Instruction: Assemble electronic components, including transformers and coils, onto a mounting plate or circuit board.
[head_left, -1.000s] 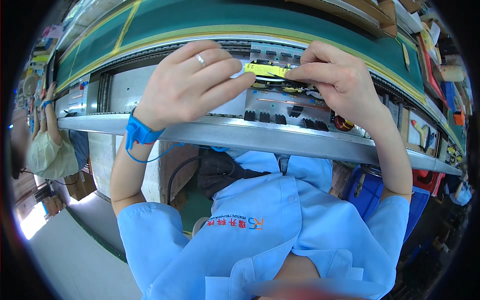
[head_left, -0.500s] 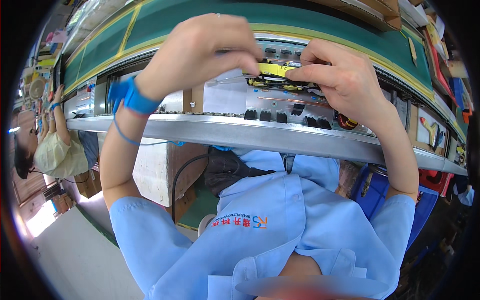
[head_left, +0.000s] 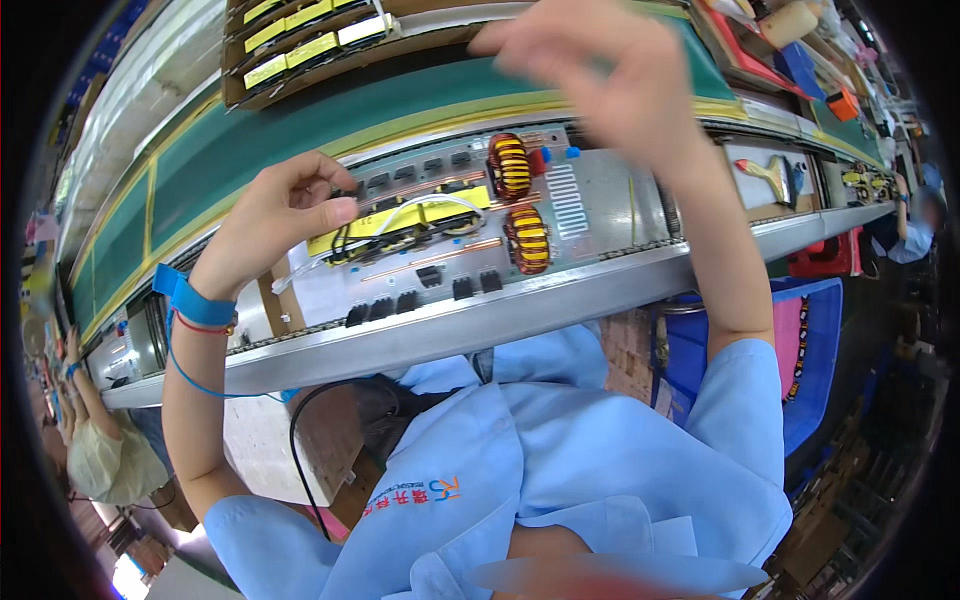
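Circuit board (head_left: 405, 278) sits behind the near metal rail (head_left: 560, 292) in the head view, with two copper coils (head_left: 528, 240) toward its right end. Left hand (head_left: 262, 220) is at the left end of the yellow blocks (head_left: 458, 207), thumb and fingers bent; can't tell if they're pinching anything. Right hand (head_left: 615, 85) hangs over the far green belt (head_left: 430, 122), too blurry to tell its grip.

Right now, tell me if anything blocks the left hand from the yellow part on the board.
Nothing visible: the left hand is at the left end of the yellow part; a white wire crosses farther right.
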